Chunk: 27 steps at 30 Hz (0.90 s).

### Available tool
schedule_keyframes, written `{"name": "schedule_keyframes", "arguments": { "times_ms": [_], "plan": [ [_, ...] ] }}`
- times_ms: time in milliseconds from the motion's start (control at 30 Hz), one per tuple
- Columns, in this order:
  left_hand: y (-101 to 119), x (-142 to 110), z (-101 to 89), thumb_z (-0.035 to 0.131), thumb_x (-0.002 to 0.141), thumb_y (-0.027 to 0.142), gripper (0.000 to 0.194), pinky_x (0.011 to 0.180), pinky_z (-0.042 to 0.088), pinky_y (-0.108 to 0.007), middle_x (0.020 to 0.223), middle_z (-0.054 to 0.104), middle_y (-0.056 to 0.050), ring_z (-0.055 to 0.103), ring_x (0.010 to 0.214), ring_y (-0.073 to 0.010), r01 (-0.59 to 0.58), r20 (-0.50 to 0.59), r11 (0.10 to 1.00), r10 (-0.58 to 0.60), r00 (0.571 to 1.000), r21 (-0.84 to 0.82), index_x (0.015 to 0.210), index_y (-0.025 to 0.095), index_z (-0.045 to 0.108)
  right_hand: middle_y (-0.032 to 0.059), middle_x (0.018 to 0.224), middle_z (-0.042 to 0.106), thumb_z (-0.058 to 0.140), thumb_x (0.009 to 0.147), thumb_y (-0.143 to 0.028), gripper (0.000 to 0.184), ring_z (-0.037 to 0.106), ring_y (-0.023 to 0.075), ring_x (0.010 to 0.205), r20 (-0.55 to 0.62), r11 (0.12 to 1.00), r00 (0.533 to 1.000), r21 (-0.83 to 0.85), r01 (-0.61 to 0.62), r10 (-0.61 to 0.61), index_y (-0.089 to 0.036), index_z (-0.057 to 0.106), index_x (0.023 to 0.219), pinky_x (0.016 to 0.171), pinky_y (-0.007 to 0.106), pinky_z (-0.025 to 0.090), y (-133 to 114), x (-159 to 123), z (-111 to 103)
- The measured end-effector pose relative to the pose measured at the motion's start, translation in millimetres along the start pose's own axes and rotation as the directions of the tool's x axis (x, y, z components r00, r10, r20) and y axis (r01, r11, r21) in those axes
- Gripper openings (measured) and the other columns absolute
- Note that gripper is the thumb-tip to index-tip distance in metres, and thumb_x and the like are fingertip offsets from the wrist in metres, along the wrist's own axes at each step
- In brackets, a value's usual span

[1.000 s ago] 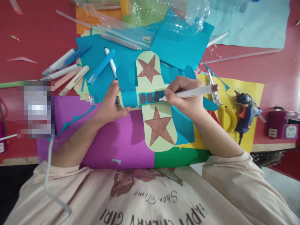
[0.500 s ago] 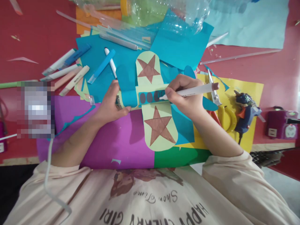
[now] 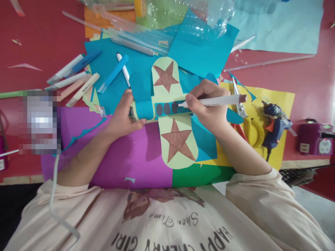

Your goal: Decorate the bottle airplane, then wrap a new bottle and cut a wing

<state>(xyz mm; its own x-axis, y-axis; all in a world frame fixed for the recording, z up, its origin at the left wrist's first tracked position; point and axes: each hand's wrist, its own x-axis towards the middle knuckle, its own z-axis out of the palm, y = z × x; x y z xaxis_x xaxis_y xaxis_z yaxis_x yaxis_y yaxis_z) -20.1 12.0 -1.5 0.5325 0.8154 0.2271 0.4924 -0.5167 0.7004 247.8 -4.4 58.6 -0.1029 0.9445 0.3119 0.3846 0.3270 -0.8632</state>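
A paper airplane model (image 3: 145, 108) lies before me, with a blue and pale-yellow body and pale-yellow wings (image 3: 179, 158) that carry brown stars. Its near end is gripped between the thumb and fingers of my left hand (image 3: 121, 116). Closed around a white marker (image 3: 217, 101) with a brown end is my right hand (image 3: 209, 104). The marker's tip touches a blue strip (image 3: 170, 108) across the body, at a row of dark ovals. Two ovals on the left are filled; those under the tip are partly hidden.
Several markers (image 3: 70, 69) lie to the left near a blurred phone-like device (image 3: 42, 122). Scissors (image 3: 240, 101) and a glue gun (image 3: 273, 125) rest on yellow paper (image 3: 282, 101) at right. A clear plastic bottle (image 3: 188, 15) lies at the back. Purple paper (image 3: 125, 157) spreads in front.
My right hand and the marker have shifted slightly up and to the right, the tip moving a little higher on the strip. My left hand and the airplane stay in place.
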Motion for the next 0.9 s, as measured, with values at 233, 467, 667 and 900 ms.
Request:
{"name": "schedule_keyframes", "arguments": {
  "times_ms": [233, 467, 667, 900],
  "plan": [
    [3.8, 3.2, 0.4, 0.053, 0.081, 0.059, 0.055, 0.091, 0.048, -0.052, 0.117, 0.05, -0.009, 0.053, 0.111, -0.0317, -0.02, -0.006, 1.0, 0.02, 1.0, 0.02, 0.125, 0.03, 0.037, -0.0022, 0.055, 0.05, 0.052, 0.087, -0.056, 0.039, 0.049, 0.0107, 0.052, -0.016, 0.998, 1.0, -0.063, -0.001, 0.0, -0.024, 0.053, 0.065, 0.044, 0.027, 0.039, 6.3, -2.6, -0.3],
    [5.5, 3.3, -1.2, 0.054, 0.081, 0.058, 0.055, 0.091, 0.049, -0.051, 0.118, 0.049, -0.009, 0.051, 0.112, -0.0325, -0.02, 0.013, 0.999, 0.02, 1.0, 0.044, 0.123, 0.028, 0.037, -0.0029, 0.055, 0.049, 0.055, 0.088, -0.046, 0.033, 0.047, 0.0098, 0.051, -0.031, 0.998, 0.999, -0.049, 0.03, -0.031, -0.023, 0.054, 0.065, 0.047, 0.027, 0.04, 6.3, -2.7, -0.7],
    [5.5, 2.5, -1.7, 0.055, 0.081, 0.055, 0.055, 0.091, 0.048, -0.051, 0.121, 0.049, -0.009, 0.05, 0.117, -0.034, -0.013, 0.01, 0.999, 0.012, 1.0, 0.041, 0.126, 0.029, 0.035, -0.0025, 0.057, 0.049, 0.058, 0.085, -0.04, 0.032, 0.046, 0.0097, 0.051, 0.005, 1.0, 1.0, -0.012, 0.018, -0.018, -0.023, 0.049, 0.059, 0.045, 0.027, 0.04, 2.8, -2.3, -1.3],
    [3.3, 0.9, -0.8, 0.053, 0.081, 0.06, 0.058, 0.09, 0.049, -0.052, 0.122, 0.05, -0.01, 0.053, 0.115, -0.0348, -0.003, -0.003, 0.999, 0.003, 1.0, 0.047, 0.126, 0.027, 0.037, -0.0029, 0.055, 0.045, 0.056, 0.083, -0.036, 0.032, 0.043, 0.0092, 0.049, 0.043, 1.0, 0.999, -0.01, 0.017, -0.017, -0.023, 0.043, 0.057, 0.044, 0.026, 0.037, 2.4, -3.7, -0.2]
  ]
}}
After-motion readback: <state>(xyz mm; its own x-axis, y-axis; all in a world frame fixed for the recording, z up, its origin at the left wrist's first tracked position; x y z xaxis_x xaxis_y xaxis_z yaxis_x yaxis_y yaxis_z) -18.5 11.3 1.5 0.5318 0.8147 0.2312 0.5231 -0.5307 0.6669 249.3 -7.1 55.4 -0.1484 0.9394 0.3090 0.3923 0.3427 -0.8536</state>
